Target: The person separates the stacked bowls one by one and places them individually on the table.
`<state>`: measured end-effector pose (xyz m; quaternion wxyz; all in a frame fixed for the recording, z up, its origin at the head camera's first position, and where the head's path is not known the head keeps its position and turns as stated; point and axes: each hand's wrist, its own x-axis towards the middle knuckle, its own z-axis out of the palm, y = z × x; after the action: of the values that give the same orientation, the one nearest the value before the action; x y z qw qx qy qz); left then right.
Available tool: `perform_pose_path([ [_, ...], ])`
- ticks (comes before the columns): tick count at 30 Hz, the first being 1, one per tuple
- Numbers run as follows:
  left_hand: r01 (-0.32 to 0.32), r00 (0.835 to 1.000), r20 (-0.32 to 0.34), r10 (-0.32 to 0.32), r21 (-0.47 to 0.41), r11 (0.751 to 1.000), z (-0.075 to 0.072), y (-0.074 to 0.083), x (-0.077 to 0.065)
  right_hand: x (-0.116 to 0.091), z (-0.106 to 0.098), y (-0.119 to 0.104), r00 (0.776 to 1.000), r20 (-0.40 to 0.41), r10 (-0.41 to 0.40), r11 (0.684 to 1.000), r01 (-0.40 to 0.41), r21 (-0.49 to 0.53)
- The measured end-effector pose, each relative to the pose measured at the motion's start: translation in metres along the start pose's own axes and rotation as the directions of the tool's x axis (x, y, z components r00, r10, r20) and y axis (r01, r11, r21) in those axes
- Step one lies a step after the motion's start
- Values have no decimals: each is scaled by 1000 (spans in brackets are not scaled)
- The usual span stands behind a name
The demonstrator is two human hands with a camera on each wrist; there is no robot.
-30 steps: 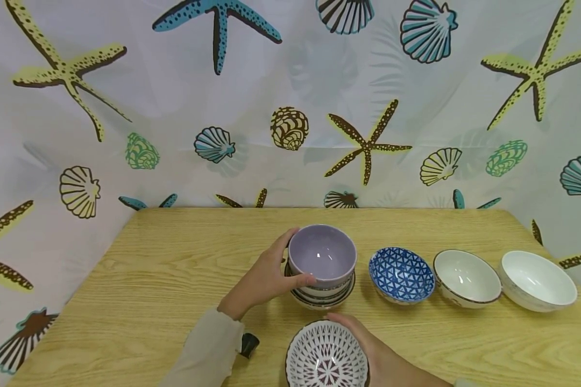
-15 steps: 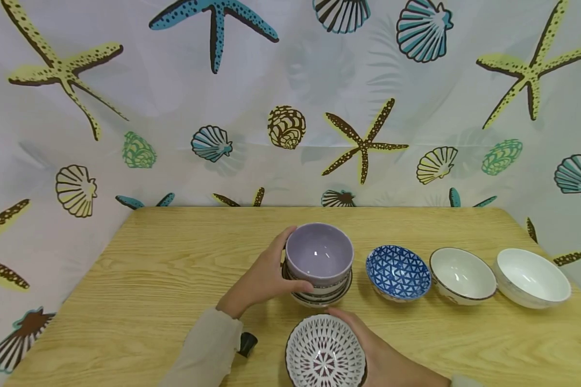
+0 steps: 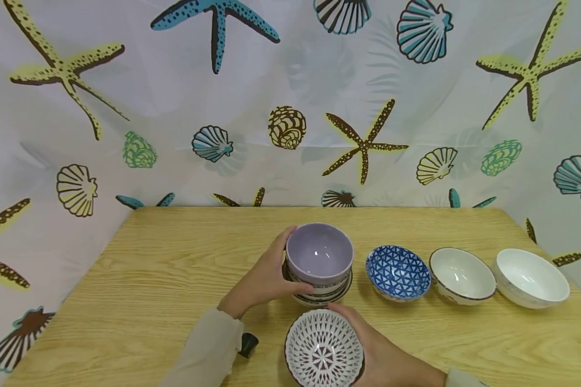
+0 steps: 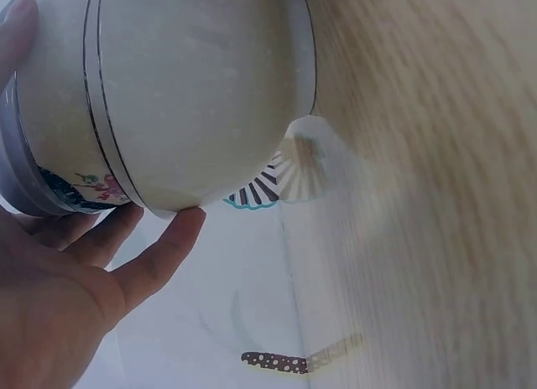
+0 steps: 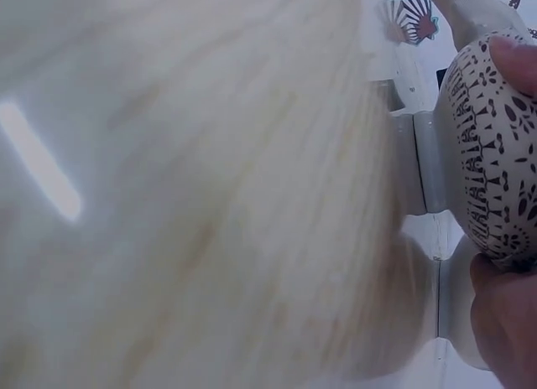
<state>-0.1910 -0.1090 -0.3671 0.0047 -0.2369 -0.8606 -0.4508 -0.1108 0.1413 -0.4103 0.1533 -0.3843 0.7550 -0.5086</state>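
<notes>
Stacking seemingly in hand

The patterned bowl (image 3: pixel 323 349) is held by the right hand (image 3: pixel 377 346); beyond its fingers (image 3: pixel 347 313), the stack (image 3: pixel 325 290) is gripped by the left hand (image 3: pixel 264 274). Next, lifting above the lilac bowl (image 3: pixel 319 250) seems called for.

Lower bowls (image 3: pixel 330 291), insides hidden

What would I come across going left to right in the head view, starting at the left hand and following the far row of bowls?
Left hand, purple bowl topping a stack, blue-and-white bowl, cream bowl with dark rim, white bowl.
</notes>
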Motion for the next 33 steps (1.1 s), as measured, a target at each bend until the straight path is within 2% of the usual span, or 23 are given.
perform_pose_path([
  [8,-13,1000,-12,13,26,1000,-2,-4,7,7,-2,5,999,-42,-33,999,34,20],
  [15,-3,1000,-3,3,27,1000,-4,-5,10,10,-6,6,999,-24,45,998,-44,40],
  [22,29,999,17,-28,-27,999,-3,-9,11,10,-9,5,1000,6,-2,999,2,-41],
  [26,41,999,24,-40,-53,998,-2,-10,11,9,-14,-1,1000,13,16,997,-15,-77],
  [33,44,999,23,-42,-76,996,-1,-9,11,5,-31,-11,1000,0,-1,974,1,-227],
])
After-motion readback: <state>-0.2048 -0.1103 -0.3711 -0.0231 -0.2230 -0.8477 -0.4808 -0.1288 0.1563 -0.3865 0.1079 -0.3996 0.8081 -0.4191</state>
